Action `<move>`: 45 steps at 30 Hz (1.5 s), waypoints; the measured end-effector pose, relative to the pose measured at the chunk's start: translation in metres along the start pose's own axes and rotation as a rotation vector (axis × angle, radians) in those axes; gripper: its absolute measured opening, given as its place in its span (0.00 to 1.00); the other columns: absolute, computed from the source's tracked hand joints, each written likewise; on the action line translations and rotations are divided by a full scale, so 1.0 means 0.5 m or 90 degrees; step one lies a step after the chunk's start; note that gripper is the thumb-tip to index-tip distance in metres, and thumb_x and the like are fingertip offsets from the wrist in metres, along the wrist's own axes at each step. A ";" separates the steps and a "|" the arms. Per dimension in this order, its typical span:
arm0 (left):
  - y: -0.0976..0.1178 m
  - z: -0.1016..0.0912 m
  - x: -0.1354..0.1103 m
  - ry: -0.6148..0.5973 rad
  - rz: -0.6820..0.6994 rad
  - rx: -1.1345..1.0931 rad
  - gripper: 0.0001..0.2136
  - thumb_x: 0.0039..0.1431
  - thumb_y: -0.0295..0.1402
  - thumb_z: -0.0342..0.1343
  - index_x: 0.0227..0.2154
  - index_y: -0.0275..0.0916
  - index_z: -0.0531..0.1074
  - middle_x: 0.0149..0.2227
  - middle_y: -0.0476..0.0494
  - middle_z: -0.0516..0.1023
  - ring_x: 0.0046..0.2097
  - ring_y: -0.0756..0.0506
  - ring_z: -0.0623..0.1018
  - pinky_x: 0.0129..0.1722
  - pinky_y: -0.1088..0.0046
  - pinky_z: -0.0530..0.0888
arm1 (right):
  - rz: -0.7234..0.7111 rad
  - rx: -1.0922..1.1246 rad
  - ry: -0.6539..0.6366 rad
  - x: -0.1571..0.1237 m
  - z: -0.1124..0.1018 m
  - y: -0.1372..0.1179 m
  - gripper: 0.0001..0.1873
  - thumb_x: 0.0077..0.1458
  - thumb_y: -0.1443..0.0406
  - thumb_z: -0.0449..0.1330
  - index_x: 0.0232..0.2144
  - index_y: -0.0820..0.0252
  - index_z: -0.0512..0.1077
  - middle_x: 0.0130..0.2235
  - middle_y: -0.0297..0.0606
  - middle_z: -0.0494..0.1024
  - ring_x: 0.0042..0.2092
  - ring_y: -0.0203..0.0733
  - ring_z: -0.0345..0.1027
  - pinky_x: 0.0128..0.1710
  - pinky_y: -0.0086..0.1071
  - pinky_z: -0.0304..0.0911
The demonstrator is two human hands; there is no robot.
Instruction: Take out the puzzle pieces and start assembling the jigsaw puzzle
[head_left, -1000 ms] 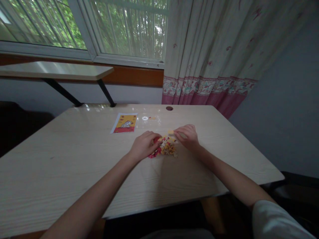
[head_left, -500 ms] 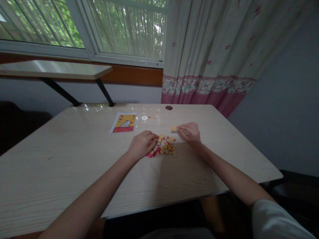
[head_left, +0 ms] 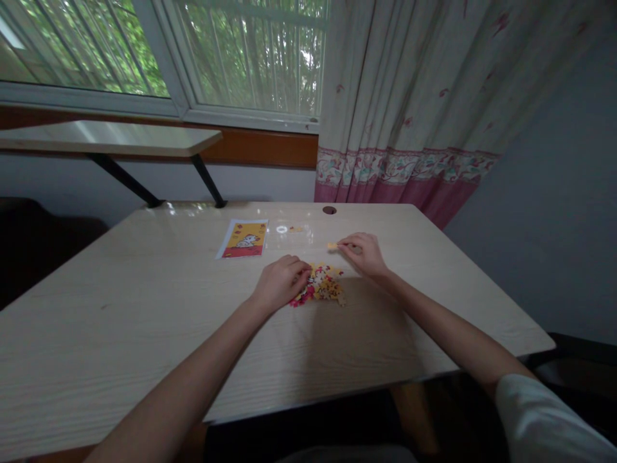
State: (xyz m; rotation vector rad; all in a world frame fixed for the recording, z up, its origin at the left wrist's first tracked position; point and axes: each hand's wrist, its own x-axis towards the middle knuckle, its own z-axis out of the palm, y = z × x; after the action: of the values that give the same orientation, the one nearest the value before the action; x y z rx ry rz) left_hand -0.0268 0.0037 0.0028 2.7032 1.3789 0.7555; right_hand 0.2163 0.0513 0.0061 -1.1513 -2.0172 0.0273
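Note:
A heap of small jigsaw puzzle pieces (head_left: 324, 281) in yellow, white and pink lies on the desk in front of me. My left hand (head_left: 282, 281) rests at the heap's left edge with fingers curled together; what they hold, if anything, is hidden. Beyond the heap, to its right, my right hand (head_left: 365, 252) pinches a yellow jigsaw puzzle piece (head_left: 332, 247) between thumb and fingertips. A few joined or adjacent yellow pieces (head_left: 296, 229) lie farther back on the desk. Left of them is a picture card (head_left: 245, 240) with a white animal on yellow and red.
The pale wooden desk (head_left: 159, 308) has a round cable hole (head_left: 330, 210) near its back edge. A raised shelf (head_left: 116, 138) on black legs stands at the back left. Behind are a window and a patterned curtain (head_left: 400, 128).
My right hand has moved slightly left and away from me with the yellow piece. The left hand stays at the heap. The whole view has shifted a little.

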 end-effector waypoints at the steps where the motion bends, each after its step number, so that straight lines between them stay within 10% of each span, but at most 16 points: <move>1: 0.000 -0.001 0.000 -0.001 0.000 0.002 0.09 0.61 0.32 0.49 0.36 0.39 0.74 0.34 0.44 0.77 0.38 0.45 0.75 0.36 0.71 0.71 | 0.022 0.006 -0.042 0.012 0.008 0.001 0.06 0.55 0.62 0.61 0.32 0.55 0.78 0.34 0.35 0.80 0.37 0.39 0.71 0.42 0.35 0.57; 13: 0.006 -0.006 0.000 -0.013 -0.022 -0.008 0.09 0.62 0.31 0.49 0.36 0.39 0.74 0.34 0.44 0.77 0.39 0.45 0.75 0.37 0.71 0.71 | 0.202 -0.033 -0.149 0.155 0.139 0.019 0.08 0.53 0.61 0.60 0.33 0.52 0.79 0.35 0.32 0.81 0.38 0.39 0.71 0.41 0.32 0.58; 29: 0.008 -0.003 0.001 -0.003 -0.013 -0.013 0.08 0.62 0.31 0.49 0.35 0.39 0.74 0.33 0.45 0.77 0.37 0.46 0.74 0.36 0.71 0.70 | 0.275 -0.036 -0.172 0.171 0.184 0.067 0.07 0.52 0.59 0.62 0.33 0.52 0.79 0.37 0.34 0.81 0.41 0.43 0.73 0.43 0.35 0.61; 36: 0.009 -0.007 0.000 -0.002 -0.016 -0.007 0.08 0.61 0.31 0.49 0.35 0.39 0.74 0.33 0.44 0.77 0.37 0.46 0.75 0.36 0.71 0.71 | 0.257 0.000 -0.193 0.161 0.158 0.066 0.11 0.53 0.66 0.60 0.39 0.58 0.78 0.40 0.40 0.80 0.42 0.42 0.73 0.42 0.33 0.63; 45: 0.018 -0.003 0.003 -0.006 0.002 0.009 0.08 0.61 0.31 0.49 0.33 0.39 0.74 0.32 0.45 0.78 0.36 0.46 0.75 0.35 0.72 0.70 | 0.081 0.177 -0.427 0.060 0.009 0.067 0.09 0.51 0.66 0.62 0.35 0.60 0.79 0.31 0.35 0.80 0.29 0.34 0.70 0.30 0.26 0.62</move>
State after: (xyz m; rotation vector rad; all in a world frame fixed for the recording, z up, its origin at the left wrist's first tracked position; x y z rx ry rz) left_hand -0.0199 -0.0008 0.0068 2.7167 1.3825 0.7356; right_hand 0.2293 0.0942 0.0091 -1.1821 -2.3958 0.8285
